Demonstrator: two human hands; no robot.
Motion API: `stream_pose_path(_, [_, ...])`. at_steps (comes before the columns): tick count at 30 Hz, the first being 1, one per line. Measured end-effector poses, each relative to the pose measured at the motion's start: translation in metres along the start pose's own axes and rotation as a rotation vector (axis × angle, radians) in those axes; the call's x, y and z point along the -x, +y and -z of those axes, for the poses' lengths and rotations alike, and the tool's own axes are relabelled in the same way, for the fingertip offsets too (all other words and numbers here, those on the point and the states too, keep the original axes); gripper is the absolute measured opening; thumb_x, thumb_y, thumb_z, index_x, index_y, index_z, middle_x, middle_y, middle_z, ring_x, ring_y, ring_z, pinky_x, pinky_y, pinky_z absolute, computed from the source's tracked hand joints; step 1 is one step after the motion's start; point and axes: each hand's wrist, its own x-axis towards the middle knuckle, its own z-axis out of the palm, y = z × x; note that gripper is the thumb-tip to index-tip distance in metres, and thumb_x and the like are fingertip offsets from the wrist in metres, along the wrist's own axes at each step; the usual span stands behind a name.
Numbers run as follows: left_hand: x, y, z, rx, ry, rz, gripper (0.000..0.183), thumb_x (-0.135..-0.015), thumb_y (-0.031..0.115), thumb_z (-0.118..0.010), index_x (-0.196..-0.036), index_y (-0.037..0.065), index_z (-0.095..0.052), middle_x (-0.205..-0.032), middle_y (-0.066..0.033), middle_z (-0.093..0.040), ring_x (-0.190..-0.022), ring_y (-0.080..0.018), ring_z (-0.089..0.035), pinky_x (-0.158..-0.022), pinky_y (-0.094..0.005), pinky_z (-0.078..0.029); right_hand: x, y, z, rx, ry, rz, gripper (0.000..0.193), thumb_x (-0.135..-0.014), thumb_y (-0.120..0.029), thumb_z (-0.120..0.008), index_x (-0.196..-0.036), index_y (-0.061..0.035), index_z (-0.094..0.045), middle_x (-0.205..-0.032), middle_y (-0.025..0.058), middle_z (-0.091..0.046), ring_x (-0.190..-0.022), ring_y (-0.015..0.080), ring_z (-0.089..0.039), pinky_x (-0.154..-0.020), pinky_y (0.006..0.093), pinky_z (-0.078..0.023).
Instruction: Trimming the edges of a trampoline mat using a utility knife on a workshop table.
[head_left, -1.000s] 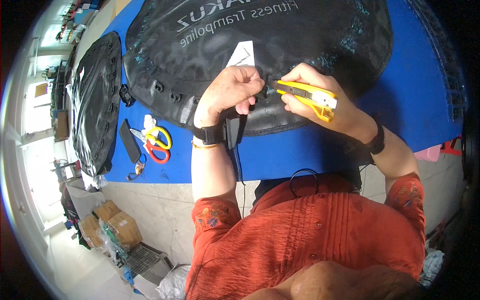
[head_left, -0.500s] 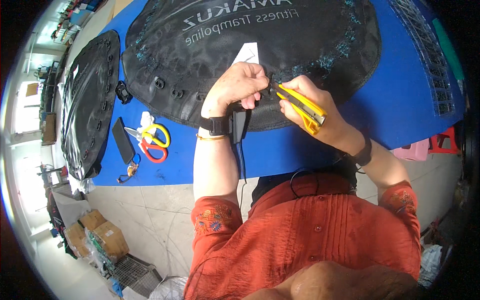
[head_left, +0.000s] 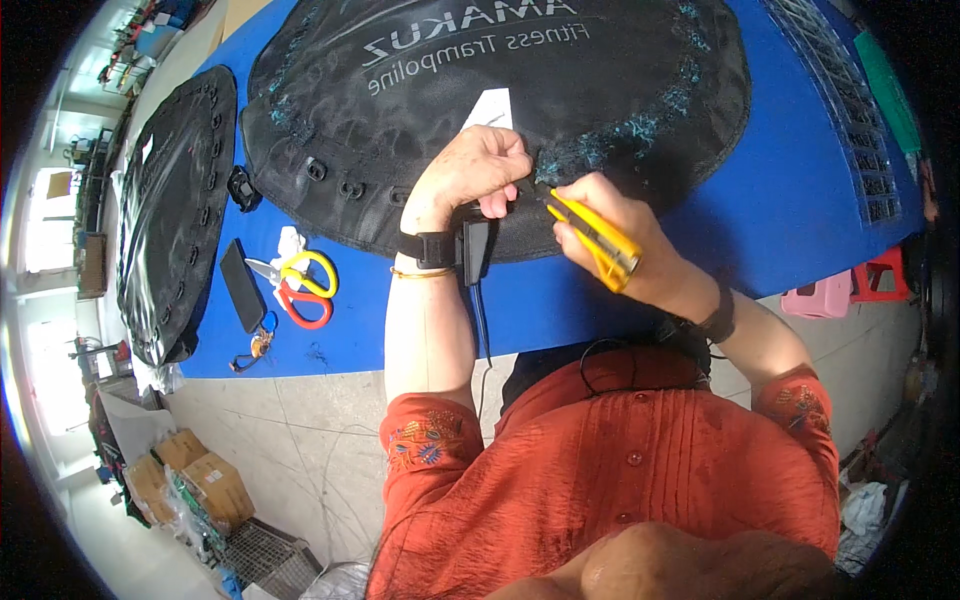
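A round black trampoline mat lies over the blue table, with teal thread scraps along its edge. My left hand pinches a black strap loop at the mat's near rim. In my right hand is a yellow utility knife, its tip pointing at that loop beside my left fingertips. The blade tip is too small to make out clearly. A white paper piece lies on the mat just beyond my left hand.
Left on the blue table are scissors with yellow and red handles, a black phone, keys and a black clip-like part. Another black mat lies far left. A wire rack stands at the right.
My right hand has drawn the knife slightly toward me and tilted it. The left hand keeps its pinch. The whole view has shifted slightly.
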Motion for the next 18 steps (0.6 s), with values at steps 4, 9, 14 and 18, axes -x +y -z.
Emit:
stream_pose_path(4, [0.000, 0.002, -0.001, 0.038, 0.004, 0.003, 0.020, -0.091, 0.010, -0.061, -0.072, 0.004, -0.060, -0.060, -0.0040, -0.063, -0.043, -0.0110, -0.060, -0.039, -0.0241, -0.047, 0.002, -0.002, -0.003, 0.061, -0.005, 0.029, 0.032, -0.091, -0.009, -0.069, -0.115, -0.0030, -0.049, -0.082, 0.0164, -0.063, -0.076, 0.0350, -0.069, -0.065, 0.0403, -0.053])
stream_pose_path(9, [0.001, 0.006, -0.005, 0.015, 0.024, 0.024, 0.018, -0.091, 0.010, -0.061, -0.074, 0.004, -0.060, -0.061, -0.0037, -0.063, -0.043, -0.0111, -0.060, -0.039, -0.0239, -0.047, 0.003, -0.002, 0.003, 0.001, -0.007, -0.001, 0.031, -0.091, -0.009, -0.069, -0.115, -0.0034, -0.049, -0.079, 0.0158, -0.063, -0.073, 0.0339, -0.069, -0.063, 0.0402, -0.053])
stream_pose_path(14, [0.001, 0.006, -0.009, -0.014, 0.062, 0.014, 0.018, -0.093, 0.016, -0.065, -0.080, 0.006, -0.058, -0.059, -0.0021, -0.061, -0.041, -0.0107, -0.057, -0.037, -0.0238, -0.046, 0.013, -0.010, 0.002, -0.054, -0.056, -0.133, 0.035, -0.090, -0.009, -0.072, -0.119, -0.0015, -0.052, -0.088, 0.0143, -0.067, -0.080, 0.0249, -0.071, -0.070, 0.0331, -0.053])
stream_pose_path(18, [0.001, 0.019, -0.014, -0.117, 0.138, 0.064, 0.021, -0.094, 0.020, -0.066, -0.086, 0.002, -0.059, -0.058, -0.0045, -0.060, -0.040, -0.0121, -0.057, -0.035, -0.0256, -0.045, 0.014, -0.013, 0.002, -0.047, -0.072, -0.165, 0.037, -0.090, -0.009, -0.072, -0.120, -0.0014, -0.052, -0.088, 0.0144, -0.067, -0.080, 0.0245, -0.071, -0.071, 0.0330, -0.053])
